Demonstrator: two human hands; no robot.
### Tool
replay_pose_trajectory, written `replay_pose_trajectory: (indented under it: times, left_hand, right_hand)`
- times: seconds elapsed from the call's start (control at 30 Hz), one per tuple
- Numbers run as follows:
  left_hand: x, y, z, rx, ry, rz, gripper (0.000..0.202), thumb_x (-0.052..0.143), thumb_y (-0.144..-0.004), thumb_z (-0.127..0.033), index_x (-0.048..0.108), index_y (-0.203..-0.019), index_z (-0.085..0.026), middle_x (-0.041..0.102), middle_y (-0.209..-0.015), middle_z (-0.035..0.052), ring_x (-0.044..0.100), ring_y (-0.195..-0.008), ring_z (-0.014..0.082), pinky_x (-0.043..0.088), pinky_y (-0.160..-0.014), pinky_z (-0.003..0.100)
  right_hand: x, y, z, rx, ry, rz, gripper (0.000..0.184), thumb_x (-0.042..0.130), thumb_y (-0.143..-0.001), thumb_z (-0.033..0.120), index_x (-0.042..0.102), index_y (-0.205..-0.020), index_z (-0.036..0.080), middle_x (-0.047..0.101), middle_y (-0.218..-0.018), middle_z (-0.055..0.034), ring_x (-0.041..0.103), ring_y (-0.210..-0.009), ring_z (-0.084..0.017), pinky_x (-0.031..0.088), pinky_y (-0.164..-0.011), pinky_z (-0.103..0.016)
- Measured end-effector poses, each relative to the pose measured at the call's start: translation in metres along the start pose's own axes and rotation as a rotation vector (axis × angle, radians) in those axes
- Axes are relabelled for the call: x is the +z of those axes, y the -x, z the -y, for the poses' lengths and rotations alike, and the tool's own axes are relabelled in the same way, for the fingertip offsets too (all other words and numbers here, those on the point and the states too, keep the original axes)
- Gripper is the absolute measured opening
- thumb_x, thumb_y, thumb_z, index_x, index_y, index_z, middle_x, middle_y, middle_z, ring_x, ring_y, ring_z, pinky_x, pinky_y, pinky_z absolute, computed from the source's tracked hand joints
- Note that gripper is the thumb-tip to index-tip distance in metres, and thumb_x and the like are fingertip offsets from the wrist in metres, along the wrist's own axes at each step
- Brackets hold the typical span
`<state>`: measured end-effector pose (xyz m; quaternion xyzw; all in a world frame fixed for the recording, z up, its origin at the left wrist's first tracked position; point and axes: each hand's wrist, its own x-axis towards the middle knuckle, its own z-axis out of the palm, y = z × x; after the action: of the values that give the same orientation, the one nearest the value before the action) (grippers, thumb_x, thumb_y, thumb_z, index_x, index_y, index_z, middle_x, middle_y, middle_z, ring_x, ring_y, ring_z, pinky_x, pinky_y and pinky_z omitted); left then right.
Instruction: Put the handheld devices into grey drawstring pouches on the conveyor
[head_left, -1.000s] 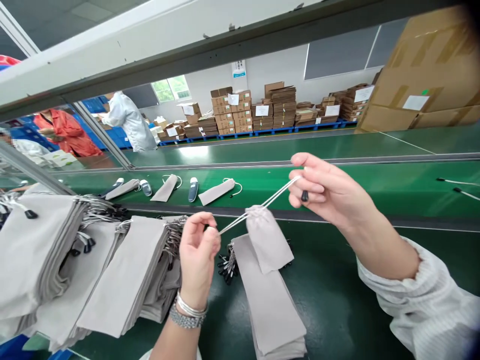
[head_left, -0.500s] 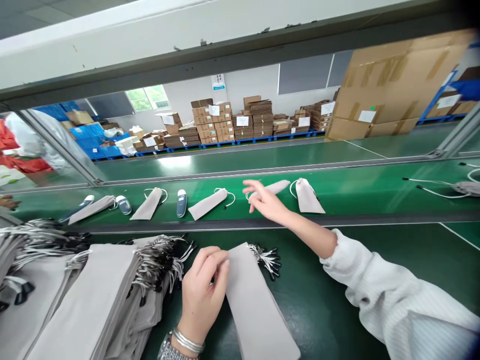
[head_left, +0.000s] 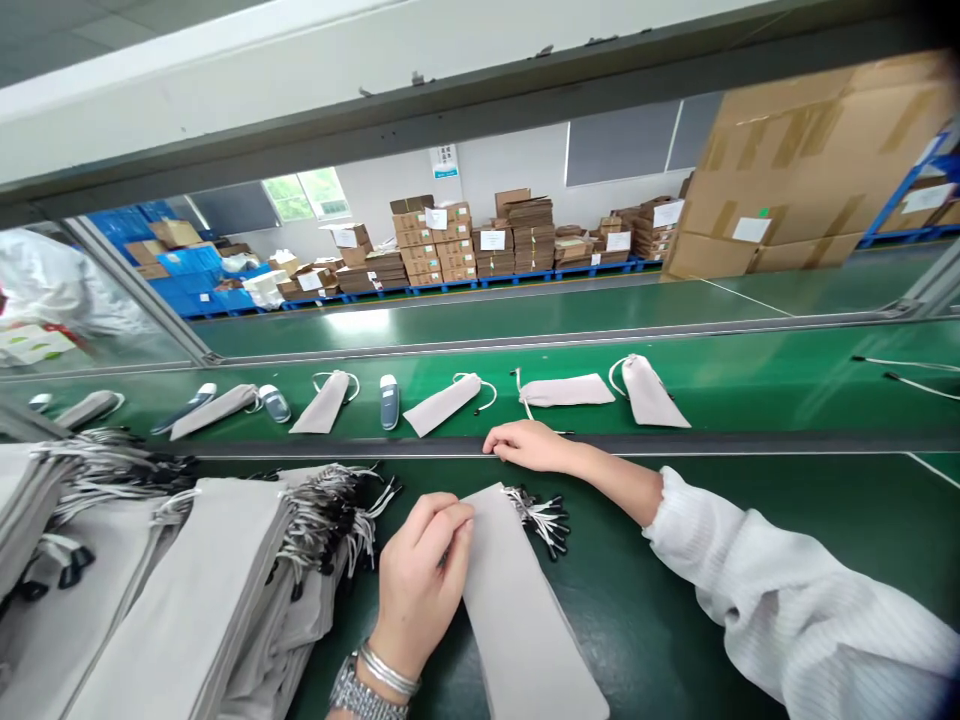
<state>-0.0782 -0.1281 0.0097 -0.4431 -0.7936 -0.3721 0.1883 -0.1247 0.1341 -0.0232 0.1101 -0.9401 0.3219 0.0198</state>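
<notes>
My left hand [head_left: 424,570] rests on the left edge of a small stack of flat grey drawstring pouches [head_left: 525,620] on the green bench, fingers together and pinching the top pouch's edge. The stack's black-tipped cords [head_left: 544,515] fan out at its far end. My right hand [head_left: 529,445] lies palm down at the rail of the green conveyor belt [head_left: 750,385], fingers loosely extended, holding nothing. Just beyond it on the belt lie two filled grey pouches [head_left: 566,390] [head_left: 651,392].
Large piles of grey pouches [head_left: 187,590] cover the bench to the left. More pouches [head_left: 442,402] and small white-and-blue devices [head_left: 388,388] lie along the belt. A person in white [head_left: 45,290] stands far left. Stacked cartons [head_left: 795,180] fill the background; a metal frame crosses overhead.
A second ago both hands pulled a pouch's drawstrings tight. The right hand then laid that pouch on the belt and drew back to the rail; the left dropped onto the stack.
</notes>
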Motion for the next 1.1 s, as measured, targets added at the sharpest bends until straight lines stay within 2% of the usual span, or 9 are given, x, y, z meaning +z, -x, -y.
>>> replay_pose_trajectory:
  times: [0.23,0.43,0.6,0.73,0.9,1.1]
  left_hand:
    - [-0.001,0.006,-0.006,-0.057,0.039,0.0,0.022,0.048,-0.093,-0.01,0.065,-0.099,-0.022,0.064,-0.095,0.0066,0.063,-0.084,0.0169,0.052,-0.073,0.028]
    - [0.005,0.011,-0.005,-0.03,0.007,-0.046,0.019,0.052,-0.088,-0.014,0.067,-0.096,-0.022,0.066,-0.09,0.0078,0.063,-0.076,0.0176,0.053,-0.065,0.029]
    - [0.009,0.011,-0.005,-0.01,-0.025,-0.094,0.018,0.051,-0.088,-0.013,0.067,-0.095,-0.021,0.065,-0.088,0.0059,0.061,-0.072,0.0151,0.05,-0.06,0.025]
    - [0.008,0.01,-0.005,-0.021,-0.017,-0.114,0.017,0.052,-0.087,-0.012,0.066,-0.093,-0.02,0.064,-0.089,0.0049,0.061,-0.072,0.014,0.048,-0.061,0.024]
    - [0.004,0.009,-0.003,-0.059,-0.011,-0.125,0.017,0.051,-0.088,-0.011,0.065,-0.091,-0.02,0.063,-0.088,0.0046,0.06,-0.075,0.0142,0.048,-0.064,0.025]
    - [0.001,0.008,-0.001,-0.117,-0.024,-0.077,0.016,0.055,-0.085,-0.009,0.065,-0.092,-0.02,0.063,-0.09,0.0045,0.061,-0.078,0.0158,0.049,-0.067,0.027]
  right_hand:
    - [0.007,0.005,0.005,-0.098,-0.014,0.006,0.028,0.045,-0.089,0.023,0.072,-0.098,0.024,0.073,-0.102,-0.006,0.066,-0.094,-0.024,0.045,-0.081,-0.034]
    - [0.025,0.001,-0.02,-0.001,-0.068,0.04,0.025,0.046,-0.09,0.039,0.07,-0.095,0.033,0.072,-0.105,-0.007,0.066,-0.092,-0.025,0.046,-0.078,-0.036]
    - [0.029,0.002,-0.022,0.007,-0.058,0.014,0.034,0.041,-0.09,0.046,0.071,-0.097,0.03,0.074,-0.1,-0.004,0.067,-0.086,-0.026,0.048,-0.073,-0.034]
    - [0.022,0.002,-0.016,0.004,-0.039,0.06,0.033,0.041,-0.092,0.045,0.07,-0.1,0.03,0.074,-0.101,-0.0005,0.068,-0.087,-0.023,0.048,-0.072,-0.031]
    - [0.018,0.003,-0.012,0.011,0.0,0.068,0.031,0.042,-0.093,0.041,0.07,-0.1,0.031,0.073,-0.096,0.0012,0.067,-0.08,-0.021,0.047,-0.068,-0.03]
    - [0.017,0.006,-0.009,0.002,0.007,0.058,0.03,0.042,-0.093,0.039,0.07,-0.1,0.03,0.073,-0.095,0.0008,0.067,-0.079,-0.02,0.046,-0.068,-0.03]
